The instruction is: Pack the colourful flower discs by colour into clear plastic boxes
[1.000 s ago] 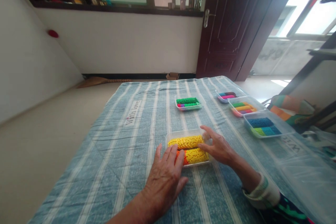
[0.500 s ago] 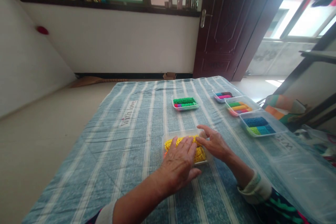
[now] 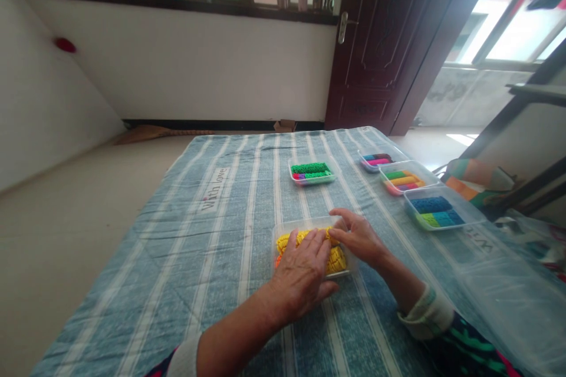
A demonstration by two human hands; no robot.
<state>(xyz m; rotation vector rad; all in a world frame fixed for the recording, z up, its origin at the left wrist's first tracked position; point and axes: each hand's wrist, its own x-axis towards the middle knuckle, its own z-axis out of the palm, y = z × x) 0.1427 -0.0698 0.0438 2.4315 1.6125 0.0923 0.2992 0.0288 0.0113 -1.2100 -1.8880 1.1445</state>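
Yellow rolls (image 3: 338, 260), bumpy, with some orange, in a clear box (image 3: 305, 224)

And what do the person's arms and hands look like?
The left hand and right hand wear no gloves. The left sleeve is dark with some red; the right sleeve is dark with green patterns. Both have pale cuffs.

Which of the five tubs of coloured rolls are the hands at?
The tub nearest the camera, with mostly yellow rolls. The left hand lies over them, the right hand at its right end; no hand is at the others.
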